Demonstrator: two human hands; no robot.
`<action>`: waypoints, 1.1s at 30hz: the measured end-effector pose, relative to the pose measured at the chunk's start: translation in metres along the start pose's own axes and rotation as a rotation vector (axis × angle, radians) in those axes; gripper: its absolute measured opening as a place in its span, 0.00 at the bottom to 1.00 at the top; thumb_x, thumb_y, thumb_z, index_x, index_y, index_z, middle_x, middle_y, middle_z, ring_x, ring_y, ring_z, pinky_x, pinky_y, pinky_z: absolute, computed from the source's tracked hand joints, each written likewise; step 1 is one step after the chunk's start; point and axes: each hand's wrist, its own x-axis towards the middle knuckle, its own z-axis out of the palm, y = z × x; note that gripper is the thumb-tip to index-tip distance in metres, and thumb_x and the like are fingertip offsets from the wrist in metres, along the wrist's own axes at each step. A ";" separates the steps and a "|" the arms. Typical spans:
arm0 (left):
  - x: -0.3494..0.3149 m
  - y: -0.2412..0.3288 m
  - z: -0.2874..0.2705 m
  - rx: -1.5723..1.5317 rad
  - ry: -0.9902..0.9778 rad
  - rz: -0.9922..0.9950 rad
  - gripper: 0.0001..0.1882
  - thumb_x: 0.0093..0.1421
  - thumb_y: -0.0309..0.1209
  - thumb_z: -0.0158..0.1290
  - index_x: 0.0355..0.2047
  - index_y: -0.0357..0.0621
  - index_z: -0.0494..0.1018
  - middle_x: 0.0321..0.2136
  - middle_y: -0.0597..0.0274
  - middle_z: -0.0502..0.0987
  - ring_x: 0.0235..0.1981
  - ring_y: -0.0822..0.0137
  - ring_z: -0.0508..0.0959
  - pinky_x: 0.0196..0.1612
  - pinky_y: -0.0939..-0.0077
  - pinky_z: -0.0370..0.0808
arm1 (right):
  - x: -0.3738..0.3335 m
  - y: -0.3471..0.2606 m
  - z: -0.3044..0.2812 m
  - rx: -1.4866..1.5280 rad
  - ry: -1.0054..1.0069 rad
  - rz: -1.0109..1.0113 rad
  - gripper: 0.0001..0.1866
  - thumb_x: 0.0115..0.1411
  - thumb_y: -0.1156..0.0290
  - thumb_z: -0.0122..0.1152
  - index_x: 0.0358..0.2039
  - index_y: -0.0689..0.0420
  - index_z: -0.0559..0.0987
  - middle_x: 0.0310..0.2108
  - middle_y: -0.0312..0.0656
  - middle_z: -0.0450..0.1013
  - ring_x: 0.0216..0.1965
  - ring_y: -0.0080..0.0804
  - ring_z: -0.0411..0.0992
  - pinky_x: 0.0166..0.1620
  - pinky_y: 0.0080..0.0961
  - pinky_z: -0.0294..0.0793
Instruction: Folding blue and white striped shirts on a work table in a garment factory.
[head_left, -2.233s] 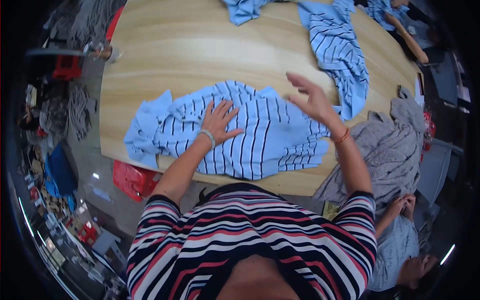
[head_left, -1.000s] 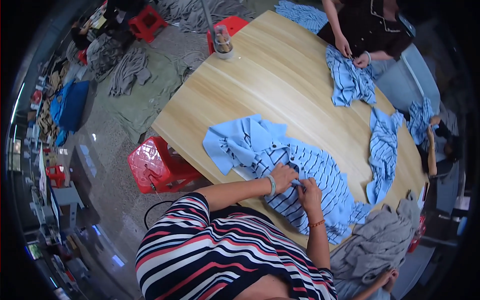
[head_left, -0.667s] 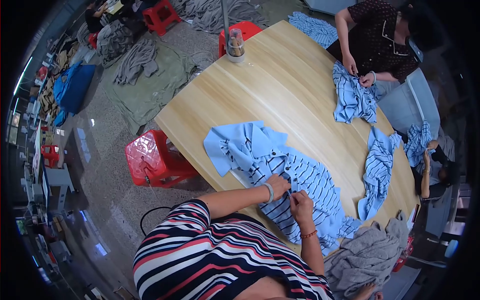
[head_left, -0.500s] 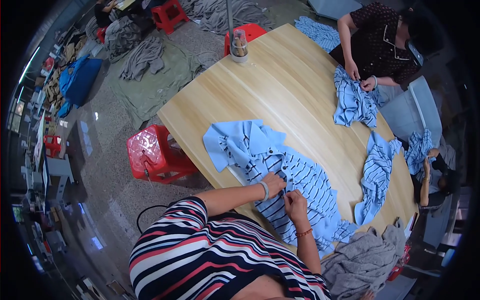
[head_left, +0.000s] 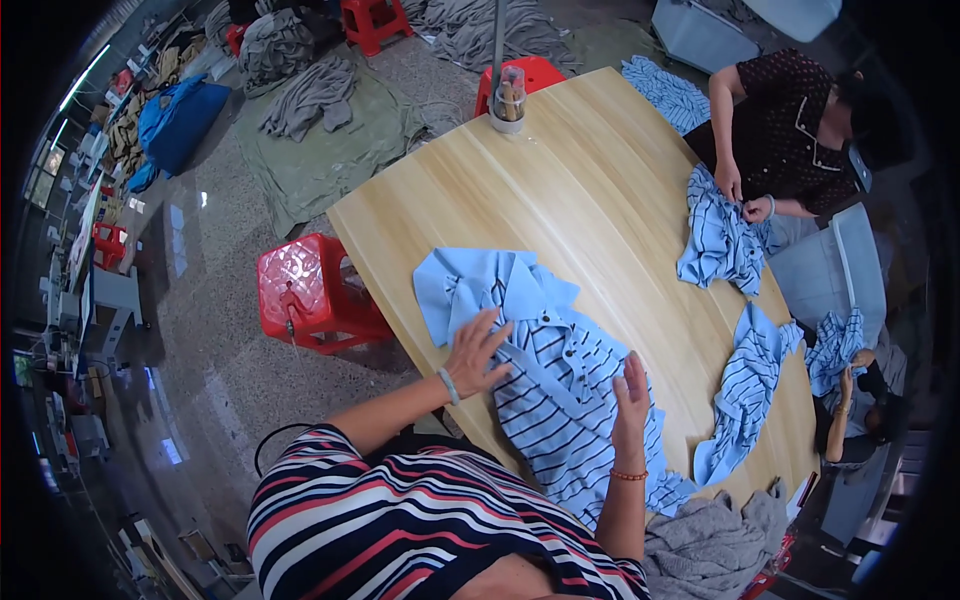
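A light blue shirt (head_left: 550, 440) with dark stripes, a plain blue collar and dark buttons on its front strip lies spread on the wooden table before me. My left hand (head_left: 478, 352) is at the shirt's left side below the collar, fingers spread and nothing in them. Over the right part of the shirt my right hand (head_left: 630, 395) is raised on edge, its fingers stretched upward and holding nothing. Whether either hand touches the cloth is hard to tell. The front strip with its buttons shows between the hands.
Another striped shirt (head_left: 742, 390) lies along the table's right edge (head_left: 690, 430). Across the table a person (head_left: 775, 130) handles a similar shirt; another person (head_left: 855, 400) works at right. Grey cloth (head_left: 715, 545) is heaped nearby. A clear jar (head_left: 508, 105) and red stool (head_left: 300, 285) stand left.
Both hands have let go of the shirt's front and moved apart, the left toward the collar, the right outward. Their fingers have opened. The whole view has shifted slightly.
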 end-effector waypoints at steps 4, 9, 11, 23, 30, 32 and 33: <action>0.038 -0.075 -0.023 0.156 0.168 -0.110 0.36 0.54 0.46 0.54 0.60 0.47 0.58 0.62 0.45 0.52 0.62 0.44 0.52 0.61 0.50 0.49 | 0.034 -0.012 0.040 -0.732 -0.247 -0.256 0.46 0.47 0.57 0.70 0.63 0.56 0.58 0.60 0.48 0.59 0.61 0.43 0.57 0.58 0.39 0.60; 0.073 -0.176 -0.041 0.259 0.134 -0.295 0.38 0.55 0.47 0.53 0.62 0.47 0.54 0.64 0.45 0.47 0.64 0.44 0.47 0.62 0.45 0.43 | 0.109 -0.060 0.147 -0.793 -0.372 -0.176 0.43 0.50 0.61 0.69 0.63 0.54 0.58 0.61 0.48 0.57 0.59 0.47 0.59 0.55 0.43 0.66; 0.074 -0.205 -0.046 0.270 0.071 -0.261 0.38 0.55 0.49 0.52 0.62 0.47 0.55 0.64 0.45 0.47 0.65 0.45 0.47 0.62 0.44 0.42 | 0.149 -0.084 0.196 -0.846 -0.378 -0.300 0.42 0.51 0.62 0.68 0.63 0.54 0.58 0.61 0.47 0.58 0.58 0.45 0.61 0.53 0.42 0.67; 0.083 -0.214 -0.062 0.246 -0.092 -0.185 0.37 0.54 0.54 0.51 0.59 0.47 0.60 0.63 0.45 0.50 0.65 0.46 0.48 0.62 0.40 0.41 | 0.382 -0.141 0.424 -1.151 -0.004 -0.893 0.32 0.47 0.49 0.65 0.49 0.55 0.75 0.54 0.50 0.64 0.57 0.51 0.57 0.57 0.44 0.59; 0.082 -0.214 -0.064 0.187 -0.116 -0.206 0.36 0.54 0.54 0.51 0.58 0.48 0.61 0.63 0.45 0.50 0.65 0.46 0.49 0.62 0.40 0.41 | 0.412 -0.155 0.453 -1.714 -0.179 -0.496 0.18 0.47 0.55 0.63 0.39 0.43 0.83 0.46 0.40 0.74 0.53 0.46 0.64 0.53 0.44 0.65; 0.083 -0.214 -0.064 0.171 -0.114 -0.208 0.35 0.54 0.53 0.51 0.58 0.48 0.62 0.63 0.45 0.51 0.65 0.46 0.49 0.62 0.40 0.40 | 0.420 -0.150 0.456 -1.759 -0.130 -0.505 0.15 0.45 0.62 0.59 0.36 0.40 0.83 0.40 0.37 0.77 0.48 0.41 0.68 0.50 0.42 0.67; 0.084 -0.213 -0.064 0.167 -0.115 -0.208 0.35 0.54 0.53 0.51 0.58 0.48 0.62 0.63 0.45 0.51 0.65 0.46 0.49 0.62 0.40 0.40 | 0.424 -0.150 0.457 -1.797 -0.128 -0.491 0.14 0.45 0.64 0.59 0.36 0.40 0.83 0.39 0.35 0.77 0.47 0.39 0.69 0.48 0.41 0.67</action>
